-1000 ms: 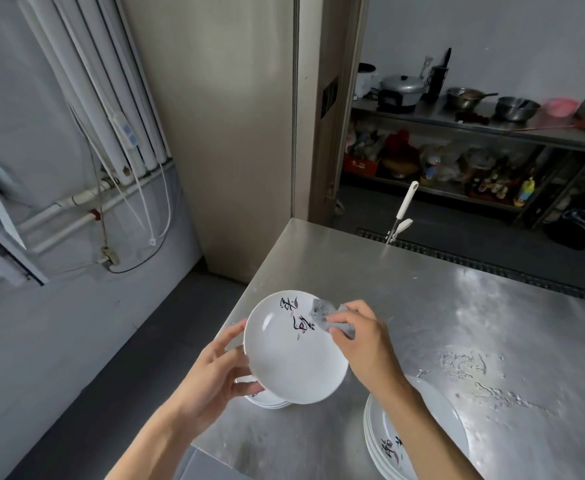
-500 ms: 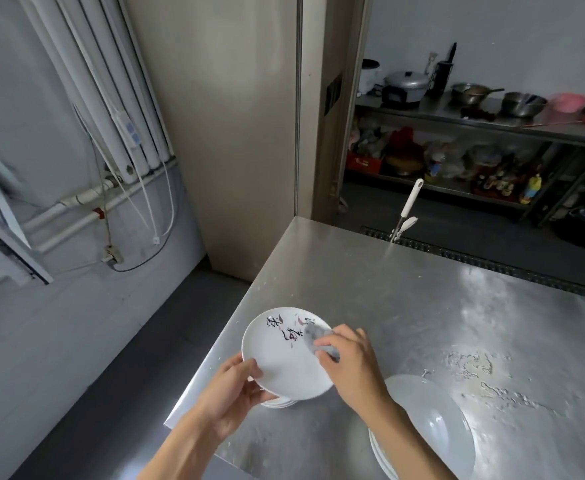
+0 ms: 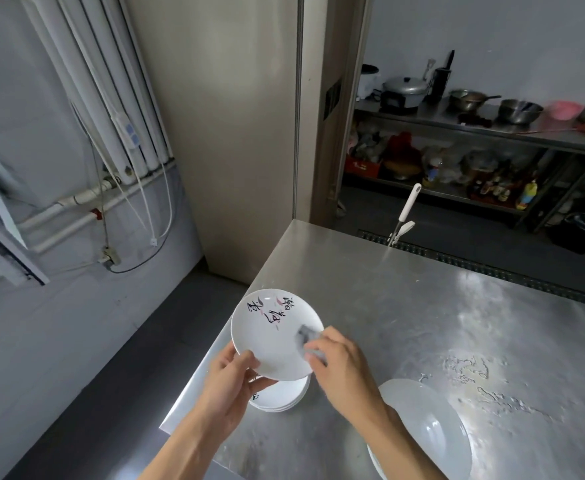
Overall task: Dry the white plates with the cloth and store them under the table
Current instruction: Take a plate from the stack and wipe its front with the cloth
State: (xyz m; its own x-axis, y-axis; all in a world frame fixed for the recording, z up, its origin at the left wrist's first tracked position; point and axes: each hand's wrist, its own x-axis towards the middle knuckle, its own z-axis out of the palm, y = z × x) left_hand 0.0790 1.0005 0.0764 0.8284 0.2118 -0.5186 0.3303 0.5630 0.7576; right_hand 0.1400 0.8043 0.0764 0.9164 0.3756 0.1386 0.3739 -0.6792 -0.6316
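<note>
My left hand (image 3: 230, 377) grips the near rim of a white plate (image 3: 271, 332) with black and pink writing, held tilted above the steel table's left corner. Against the plate's right side my right hand (image 3: 343, 367) presses a small grey cloth (image 3: 307, 336), fingers curled round it. Right under the held plate a short stack of white plates (image 3: 284, 396) rests on the table. Another stack of larger white plates (image 3: 426, 434) lies at the near right, partly behind my right forearm.
The steel table (image 3: 405, 306) has water drops (image 3: 474, 375) at the right and its left edge drops to a dark floor. A white-handled tool (image 3: 403, 216) stands at the far edge. Shelves with pots and bottles (image 3: 474, 140) line the back wall.
The plate has turned in my left hand, so the writing now sits at its far side. My right hand with the cloth has slid from the upper part to the plate's right edge.
</note>
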